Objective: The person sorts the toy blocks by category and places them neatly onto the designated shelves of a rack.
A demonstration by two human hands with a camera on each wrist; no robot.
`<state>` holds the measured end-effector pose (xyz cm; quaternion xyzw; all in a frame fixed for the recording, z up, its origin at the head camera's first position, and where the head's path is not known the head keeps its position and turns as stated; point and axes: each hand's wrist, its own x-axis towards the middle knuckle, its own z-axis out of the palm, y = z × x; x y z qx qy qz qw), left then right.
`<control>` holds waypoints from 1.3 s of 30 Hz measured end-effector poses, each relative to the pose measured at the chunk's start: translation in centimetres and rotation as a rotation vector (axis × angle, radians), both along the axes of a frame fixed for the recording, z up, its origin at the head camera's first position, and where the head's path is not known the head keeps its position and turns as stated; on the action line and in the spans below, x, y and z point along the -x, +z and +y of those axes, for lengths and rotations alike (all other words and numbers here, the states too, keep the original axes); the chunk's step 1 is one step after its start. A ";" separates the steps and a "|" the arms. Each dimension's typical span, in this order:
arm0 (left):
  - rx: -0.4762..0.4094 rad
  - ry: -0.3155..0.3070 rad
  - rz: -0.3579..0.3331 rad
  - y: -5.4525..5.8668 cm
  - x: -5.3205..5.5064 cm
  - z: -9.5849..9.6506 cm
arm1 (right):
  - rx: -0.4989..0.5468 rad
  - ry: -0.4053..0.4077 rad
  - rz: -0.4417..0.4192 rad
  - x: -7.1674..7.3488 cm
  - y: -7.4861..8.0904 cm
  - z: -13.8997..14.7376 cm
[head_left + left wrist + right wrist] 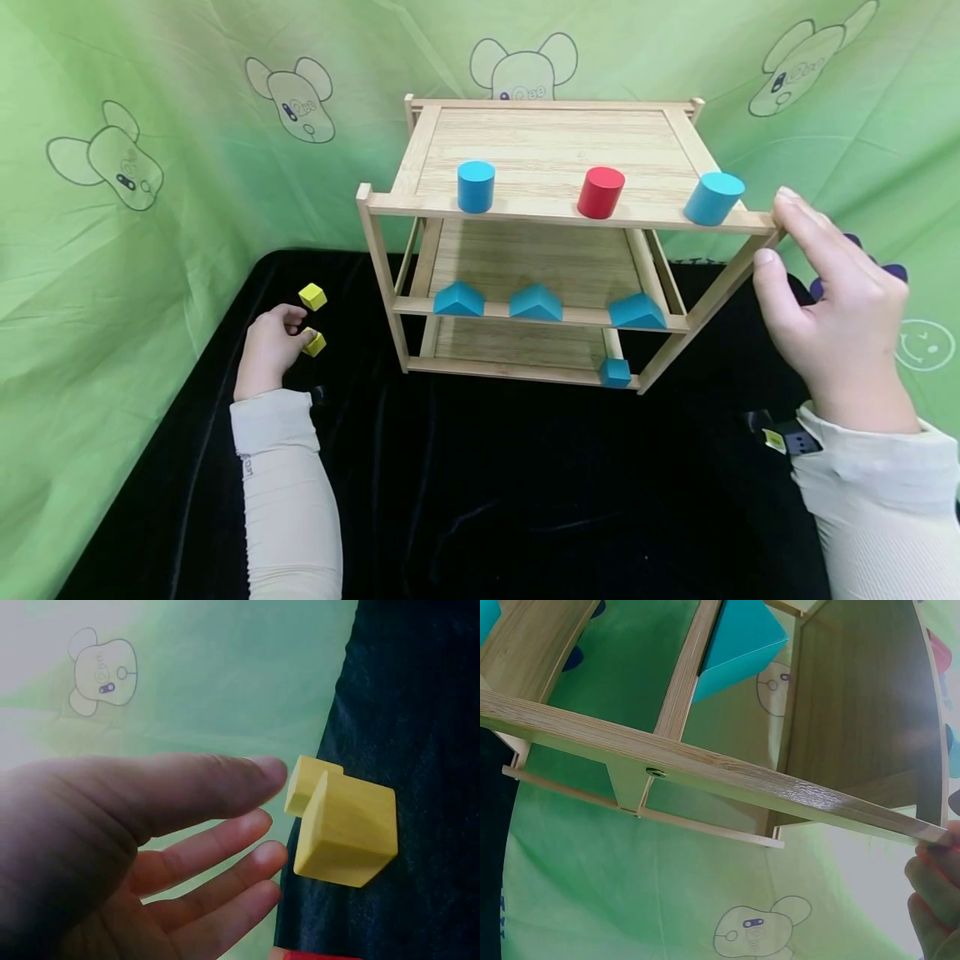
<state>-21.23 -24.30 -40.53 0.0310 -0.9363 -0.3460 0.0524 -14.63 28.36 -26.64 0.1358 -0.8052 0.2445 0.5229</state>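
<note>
My left hand (268, 346) is low on the left, its thumb tip beside the nearer yellow cube (317, 343). In the left wrist view, the thumb and loosely bent fingers stand at the cube's side without closing round it. The other yellow cube (312, 297) lies just beyond. My right hand (847, 308) holds the upper front right corner of a three-tier wooden shelf (555, 150), with the corner post between thumb and fingers. In the right wrist view, fingertips (936, 877) meet the end of the post.
Two blue cylinders (476, 187) and a red cylinder (601, 192) stand along the top front edge. Blue triangular blocks (536, 302) line the middle tier; a blue cube (615, 373) sits bottom right. Black cloth (480, 483) covers the surface, and a green curtain (187, 100) surrounds it.
</note>
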 end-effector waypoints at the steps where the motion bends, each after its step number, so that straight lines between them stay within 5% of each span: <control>1: 0.003 -0.005 -0.007 -0.1 0.0 0.0 | 0.001 -0.001 0.000 0.0 0.0 0.0; 22: -0.013 -0.036 -0.108 -1.1 0.4 -0.1 | -0.024 -0.016 -0.016 -0.2 -0.1 0.2; 39: -0.026 -0.038 -0.192 -0.8 0.2 0.0 | -0.010 -0.002 -0.003 0.0 0.0 0.1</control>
